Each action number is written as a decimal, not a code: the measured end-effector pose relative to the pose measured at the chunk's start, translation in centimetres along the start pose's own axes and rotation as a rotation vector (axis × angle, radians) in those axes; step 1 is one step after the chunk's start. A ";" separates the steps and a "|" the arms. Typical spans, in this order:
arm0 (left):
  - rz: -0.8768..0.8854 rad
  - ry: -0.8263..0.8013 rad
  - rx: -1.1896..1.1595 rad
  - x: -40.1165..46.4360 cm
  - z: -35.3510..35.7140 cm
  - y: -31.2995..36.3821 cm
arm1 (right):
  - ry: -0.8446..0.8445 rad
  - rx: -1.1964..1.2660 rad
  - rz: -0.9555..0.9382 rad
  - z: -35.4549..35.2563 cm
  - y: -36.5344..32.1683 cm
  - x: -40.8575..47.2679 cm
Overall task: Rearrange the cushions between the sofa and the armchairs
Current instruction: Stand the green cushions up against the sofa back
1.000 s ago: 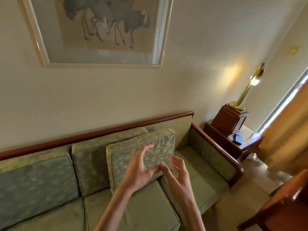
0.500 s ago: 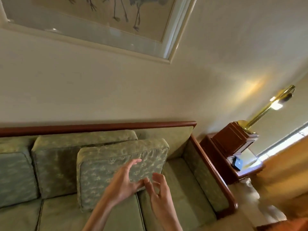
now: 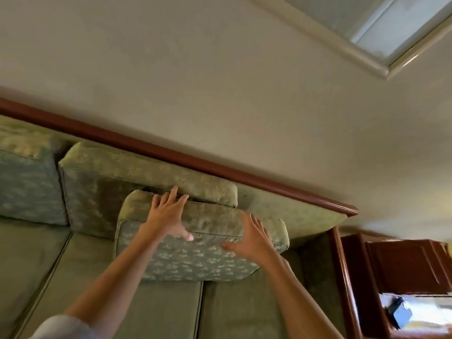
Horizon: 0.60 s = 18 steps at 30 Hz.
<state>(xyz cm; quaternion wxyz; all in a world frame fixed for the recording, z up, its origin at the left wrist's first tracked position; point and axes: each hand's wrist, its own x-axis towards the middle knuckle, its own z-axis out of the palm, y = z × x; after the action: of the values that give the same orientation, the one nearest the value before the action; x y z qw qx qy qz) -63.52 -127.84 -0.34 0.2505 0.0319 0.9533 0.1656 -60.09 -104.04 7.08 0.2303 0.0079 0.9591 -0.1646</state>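
Note:
A loose green patterned cushion (image 3: 195, 260) stands on the sofa seat (image 3: 159, 309), leaning on the middle back cushion (image 3: 102, 187). My left hand (image 3: 168, 216) lies over its top edge, fingertips reaching the gap behind and thumb on the front face. My right hand (image 3: 254, 238) grips the top right part the same way, thumb in front. The fabric wrinkles between my hands. The sofa's back at the right end, under the wooden rail (image 3: 220, 167), has no back cushion.
Another back cushion (image 3: 24, 182) fills the sofa's left part. A dark wooden side table (image 3: 403, 265) stands past the right armrest (image 3: 342, 277), with a small dark object (image 3: 398, 314) on it. A framed picture (image 3: 367, 57) hangs on the wall above.
My hands were apart from the cushion, fingers spread in front of it. Now both are on its top edge. My view has moved closer and tilted.

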 end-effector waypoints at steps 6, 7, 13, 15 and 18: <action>-0.145 0.075 0.165 -2.0 4.2 1.8 | -0.192 -0.357 -0.027 3.3 3.9 5.4; -0.155 0.083 0.197 -2.7 4.6 2.0 | -0.197 -0.437 -0.034 3.7 4.4 5.4; -0.057 0.155 0.268 -6.4 7.1 1.6 | -0.134 -0.594 -0.158 5.6 7.6 2.7; -0.042 0.167 0.259 -6.8 7.0 1.9 | -0.121 -0.498 -0.194 5.4 8.6 2.0; -0.048 0.184 0.204 -6.9 5.9 2.9 | -0.135 -0.459 -0.273 4.1 9.3 2.0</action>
<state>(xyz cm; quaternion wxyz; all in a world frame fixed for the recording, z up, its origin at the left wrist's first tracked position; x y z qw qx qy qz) -54.68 -124.37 -0.99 0.1612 0.0190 0.9846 0.0641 -59.25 -96.65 -0.22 0.2654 -0.1847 0.9459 0.0274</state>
